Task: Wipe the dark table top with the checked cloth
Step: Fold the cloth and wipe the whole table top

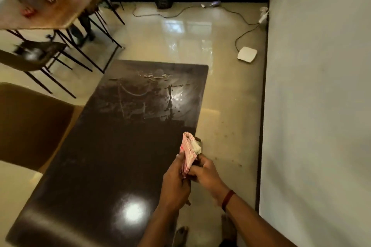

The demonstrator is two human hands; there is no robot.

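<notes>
The dark table top (112, 146) runs from the near left to the middle of the view. Water drops and streaks lie on its far half, and its near half reflects a lamp. A folded red-and-white checked cloth (188, 149) stands up above the table's right edge. My left hand (175, 184) grips its lower end from the left. My right hand (206, 174), with a red band on the wrist, pinches the same end from the right. The cloth is held off the surface, not touching the table.
A brown chair (30, 124) stands against the table's left side. A wooden table (58, 6) and black-legged chairs (40, 54) are at the far left. A white wall (321, 106) stands close on the right. Cables, a white box (247, 54) and a black device (163, 0) lie on the glossy floor.
</notes>
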